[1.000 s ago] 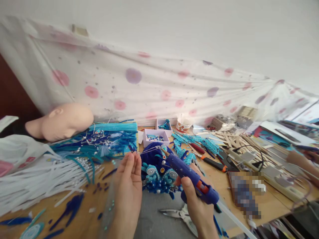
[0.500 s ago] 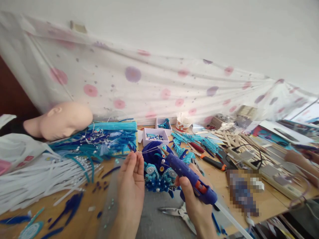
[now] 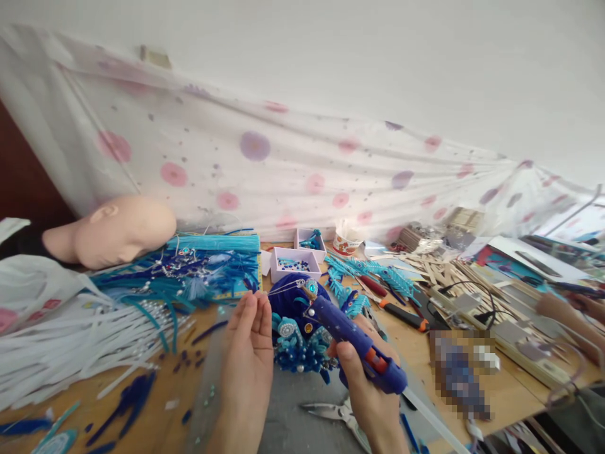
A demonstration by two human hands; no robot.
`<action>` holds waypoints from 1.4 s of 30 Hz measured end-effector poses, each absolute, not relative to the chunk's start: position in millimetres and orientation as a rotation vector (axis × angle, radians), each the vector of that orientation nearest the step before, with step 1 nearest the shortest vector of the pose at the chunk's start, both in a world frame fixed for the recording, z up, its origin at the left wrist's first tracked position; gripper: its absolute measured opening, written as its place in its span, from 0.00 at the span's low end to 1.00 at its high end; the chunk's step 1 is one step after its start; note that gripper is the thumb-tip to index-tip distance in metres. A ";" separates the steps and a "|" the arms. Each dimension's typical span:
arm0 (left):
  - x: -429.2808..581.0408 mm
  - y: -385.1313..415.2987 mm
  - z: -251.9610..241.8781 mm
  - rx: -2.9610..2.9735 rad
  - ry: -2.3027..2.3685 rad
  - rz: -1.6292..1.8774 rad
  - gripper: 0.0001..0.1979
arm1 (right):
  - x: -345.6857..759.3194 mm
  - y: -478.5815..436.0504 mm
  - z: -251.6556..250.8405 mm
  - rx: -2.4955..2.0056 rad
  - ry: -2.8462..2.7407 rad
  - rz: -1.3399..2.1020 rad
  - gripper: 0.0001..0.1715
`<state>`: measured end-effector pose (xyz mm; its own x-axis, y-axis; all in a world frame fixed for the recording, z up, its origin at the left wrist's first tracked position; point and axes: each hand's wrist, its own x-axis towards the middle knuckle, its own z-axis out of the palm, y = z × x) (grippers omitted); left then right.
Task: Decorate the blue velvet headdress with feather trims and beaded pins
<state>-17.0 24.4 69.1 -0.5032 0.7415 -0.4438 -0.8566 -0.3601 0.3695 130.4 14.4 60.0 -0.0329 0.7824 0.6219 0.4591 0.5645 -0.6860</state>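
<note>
A blue glue gun [image 3: 362, 343] is gripped in my right hand [image 3: 371, 378], its nozzle at a turquoise gem [image 3: 312, 288] on a dark blue headpiece [image 3: 295, 296]. Blue flowers [image 3: 302, 353] with pearls cover the headpiece's lower front. To its left, my left hand [image 3: 250, 353] pinches the end of a thin silvery strand [image 3: 287, 287] that runs across to the gem. Beneath the right wrist lie metal pliers [image 3: 331, 411] on a grey mat [image 3: 283, 416].
A mannequin head [image 3: 125, 230] lies at the left, near white strips [image 3: 61, 353] and blue strands. Behind the headpiece sit a bead box [image 3: 295, 268] and a paper cup [image 3: 346, 239]. Orange-handled cutters [image 3: 404, 315], wooden sticks and a power strip lie right; another person's hand [image 3: 562, 315] is at far right.
The glue gun and my right hand have shifted slightly left and down, with the nozzle now nearer the gem. My left hand keeps its pinch on the strand. The view has shifted slightly.
</note>
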 end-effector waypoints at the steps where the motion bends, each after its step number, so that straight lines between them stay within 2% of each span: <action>1: -17.9 24.1 68.7 -0.242 0.690 1.987 0.14 | 129.6 13.8 61.5 -1.062 -1.653 0.378 0.30; 8: -22.1 20.8 62.9 -0.204 0.672 2.000 0.14 | 124.2 9.3 74.3 -1.144 -1.539 0.448 0.31; 27: -21.4 19.3 61.2 -0.186 0.672 2.053 0.13 | 130.0 11.8 68.3 -1.052 -1.755 0.287 0.29; 42: -23.9 17.2 60.9 -0.189 0.668 2.031 0.12 | 129.9 9.3 77.8 -1.072 -1.740 0.400 0.31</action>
<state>-23.9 17.2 60.9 -0.5322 0.7515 -0.3899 -0.8361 -0.3944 0.3812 129.9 9.3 77.8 -0.0950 0.8082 0.5813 0.4730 0.5504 -0.6880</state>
